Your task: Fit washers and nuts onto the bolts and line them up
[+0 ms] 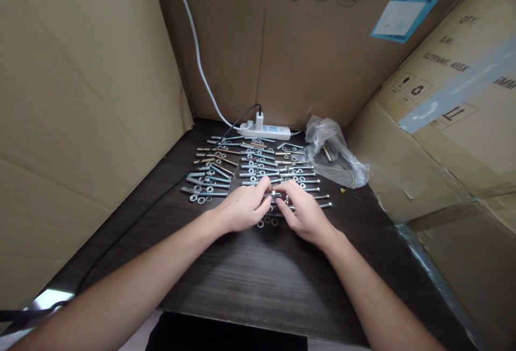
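In the middle of the head view, my left hand [246, 208] is closed around a metal bolt, mostly hidden by its fingers. A silvery hex nut [273, 193] shows in the small gap between my two hands. From the other side my right hand [304, 212] pinches at the nut with thumb and forefinger; its exact contact is too small to make out. Several washers [274, 222] lie on the dark table just below the hands. Rows of sleeved bolts [256, 167] with nuts and washers beside them are laid out beyond both hands.
A white power strip [274, 132] with a plugged-in adapter stands at the back. Right of the rows lies a crumpled clear plastic bag [336, 149]. A black cable [133, 223] crosses the table at left. Cardboard walls [314, 61] enclose the back and sides.
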The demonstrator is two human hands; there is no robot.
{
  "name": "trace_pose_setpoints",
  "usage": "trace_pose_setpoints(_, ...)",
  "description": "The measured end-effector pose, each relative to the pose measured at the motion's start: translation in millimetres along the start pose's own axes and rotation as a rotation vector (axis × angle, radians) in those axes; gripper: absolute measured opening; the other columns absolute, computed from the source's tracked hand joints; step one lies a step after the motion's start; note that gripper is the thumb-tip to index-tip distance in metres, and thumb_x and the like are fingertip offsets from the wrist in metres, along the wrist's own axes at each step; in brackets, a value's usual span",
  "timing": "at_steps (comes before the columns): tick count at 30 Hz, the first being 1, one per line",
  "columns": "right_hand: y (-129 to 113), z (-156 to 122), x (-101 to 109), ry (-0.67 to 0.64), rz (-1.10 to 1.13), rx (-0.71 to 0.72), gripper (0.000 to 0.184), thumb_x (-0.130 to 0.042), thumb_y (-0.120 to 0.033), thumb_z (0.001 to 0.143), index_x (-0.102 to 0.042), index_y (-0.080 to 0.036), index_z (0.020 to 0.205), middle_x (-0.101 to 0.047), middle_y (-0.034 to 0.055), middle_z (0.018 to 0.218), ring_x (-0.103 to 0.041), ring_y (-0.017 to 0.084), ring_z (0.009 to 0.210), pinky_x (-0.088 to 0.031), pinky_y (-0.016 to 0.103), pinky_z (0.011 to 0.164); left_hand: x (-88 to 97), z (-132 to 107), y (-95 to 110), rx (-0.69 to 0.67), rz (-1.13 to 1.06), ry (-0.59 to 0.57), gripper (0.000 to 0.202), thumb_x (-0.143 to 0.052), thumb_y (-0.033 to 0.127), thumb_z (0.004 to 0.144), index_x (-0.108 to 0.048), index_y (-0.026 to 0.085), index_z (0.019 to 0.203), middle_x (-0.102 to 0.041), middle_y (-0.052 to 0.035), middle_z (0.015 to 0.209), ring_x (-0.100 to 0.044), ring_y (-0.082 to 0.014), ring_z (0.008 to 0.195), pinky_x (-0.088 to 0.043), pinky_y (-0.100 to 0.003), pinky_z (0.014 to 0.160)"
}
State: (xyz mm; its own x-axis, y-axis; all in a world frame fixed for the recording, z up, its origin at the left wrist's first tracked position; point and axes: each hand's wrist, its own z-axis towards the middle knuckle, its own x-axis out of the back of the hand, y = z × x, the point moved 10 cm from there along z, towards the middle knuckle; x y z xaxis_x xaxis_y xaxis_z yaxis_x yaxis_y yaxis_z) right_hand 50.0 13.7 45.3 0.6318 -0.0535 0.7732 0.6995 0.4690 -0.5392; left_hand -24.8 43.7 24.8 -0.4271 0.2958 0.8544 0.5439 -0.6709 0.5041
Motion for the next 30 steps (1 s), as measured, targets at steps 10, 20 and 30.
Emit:
trace_pose_setpoints(10,1,-3,4,0.070,-0.055,0.003,0.015,-0.047,-0.028,0.092,-0.059,-0.020,0.094,-0.063,0.0057,0.090,-0.057,0.020,0.084,-0.044,0.033,0.075,-4.4,0,6,0.016,0.080,-0.067,0.015,-0.038,0.031,0.089,-0.042,0.021,0.099,-0.059,0.0020,0.066,-0.058,-0.0184,0.057,-0.033,-0.026,0.052)
trace_pose_setpoints(20,-3,-3,0,0.034,-0.027,0.034,0.016,-0.049,-0.017,0.088,-0.053,-0.022,0.103,-0.059,0.0068,0.100,-0.056,0.019,0.086,-0.047,0.032,0.073,-1.7,1,2,0.018,0.064,-0.046,0.014,-0.042,0.028,0.085,-0.043,0.021,0.097,-0.059,0.0023,0.067,-0.056,-0.0162,0.055,-0.031,-0.024,0.050)
trace_pose_setpoints(30,-8,-1,11,0.136,-0.029,0.058,0.020,-0.051,-0.018,0.084,-0.054,-0.020,0.104,-0.059,0.0070,0.095,-0.057,0.020,0.084,-0.049,0.033,0.072,-1.8,2,-2,0.015,0.053,-0.030,0.016,-0.041,0.031,0.086,-0.045,0.021,0.099,-0.063,0.0009,0.073,-0.061,-0.0181,0.065,-0.036,-0.024,0.055)
